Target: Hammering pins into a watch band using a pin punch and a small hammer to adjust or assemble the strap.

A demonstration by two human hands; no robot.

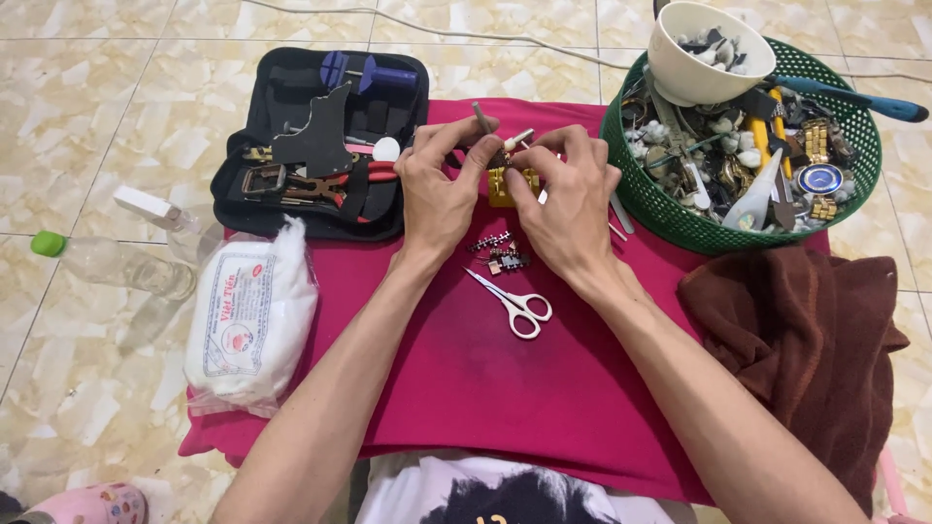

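Small yellow block (512, 184) between hands

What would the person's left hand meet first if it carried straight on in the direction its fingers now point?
Probably the right hand: the left hand points up and slightly right, its fingertips already at the small yellow block both hands hold. Depth is unclear.

Single head cam, looking steeply down and forward from close above. Magenta cloth (466, 388) fills centre; tiled floor (97, 116) at far and left edges.
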